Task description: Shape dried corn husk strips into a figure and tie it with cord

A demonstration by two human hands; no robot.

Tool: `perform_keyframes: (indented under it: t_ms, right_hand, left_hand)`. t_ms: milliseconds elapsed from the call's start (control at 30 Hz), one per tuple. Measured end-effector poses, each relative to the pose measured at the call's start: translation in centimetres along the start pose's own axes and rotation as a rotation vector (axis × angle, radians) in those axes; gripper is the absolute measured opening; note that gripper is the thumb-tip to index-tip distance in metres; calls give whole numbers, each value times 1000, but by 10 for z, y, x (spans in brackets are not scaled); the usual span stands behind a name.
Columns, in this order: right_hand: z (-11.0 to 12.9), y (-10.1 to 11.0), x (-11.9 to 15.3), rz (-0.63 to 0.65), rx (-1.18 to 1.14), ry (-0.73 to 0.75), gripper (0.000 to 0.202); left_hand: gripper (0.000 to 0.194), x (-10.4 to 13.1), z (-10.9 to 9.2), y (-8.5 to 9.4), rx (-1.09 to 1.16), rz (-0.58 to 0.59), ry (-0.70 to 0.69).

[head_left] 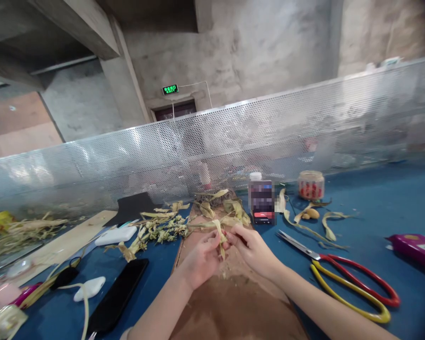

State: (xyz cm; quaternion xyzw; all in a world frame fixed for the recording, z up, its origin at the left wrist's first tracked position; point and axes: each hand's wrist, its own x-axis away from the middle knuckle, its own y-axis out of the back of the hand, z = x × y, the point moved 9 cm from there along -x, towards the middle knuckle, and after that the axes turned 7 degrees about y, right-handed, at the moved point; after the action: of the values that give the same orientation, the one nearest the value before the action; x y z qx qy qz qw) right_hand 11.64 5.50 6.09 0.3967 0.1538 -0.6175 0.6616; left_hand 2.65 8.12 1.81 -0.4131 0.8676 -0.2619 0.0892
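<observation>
Over a brown board (212, 302), my left hand (206, 259) and my right hand (250, 245) meet. Between their fingers is a pale yellow-green dried leaf strip (219, 231), pinched by both hands. The fingertips hide part of it. Just beyond the hands, loose dried leaves (233, 208) lie at the far end of the board. A bunch of small dried pieces (166, 227) is left of the board.
Open scissors (318, 257) with red and yellow handles lie right. A propped phone (264, 203), a jar (310, 185) and a purple object (416, 252) stand or lie beyond. Left are a black slab (118, 297), white items (116, 235) and cables. Perforated metal (212, 141) runs behind.
</observation>
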Motion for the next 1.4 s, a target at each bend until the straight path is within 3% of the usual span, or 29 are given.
perform_keyframes:
  t_ms: [233,400,567,667,733,833,933,1233,1400]
  right_hand:
    - [11,8,-1,-63,88,18,26]
    - [16,8,-2,-9,96,42,23]
    - [9,7,-1,10,1,34,24]
    - [3,6,0,0,-50,-11,25]
    - [-1,2,1,18,-46,-59,26]
    - [-3,0,1,30,-4,-76,27]
    - [-2,1,1,7,48,-57,27]
    - [-4,1,2,3,106,-57,27]
    - [-5,3,3,-15,123,-69,27]
  left_hand:
    - [8,6,-4,-8,12,34,31]
    - [11,6,-9,-8,-66,60,-27]
    - [21,1,-10,-8,-189,6,-96]
    - [30,1,-13,-7,-336,-88,-149]
    - [34,3,-20,-1,-515,-214,-197]
    - [31,10,-34,7,-803,-405,-304]
    - [22,19,-47,7,-1001,-508,-451]
    - [25,28,-56,-1,-1313,-611,-509]
    - [28,28,-56,1,-1254,-614,-479]
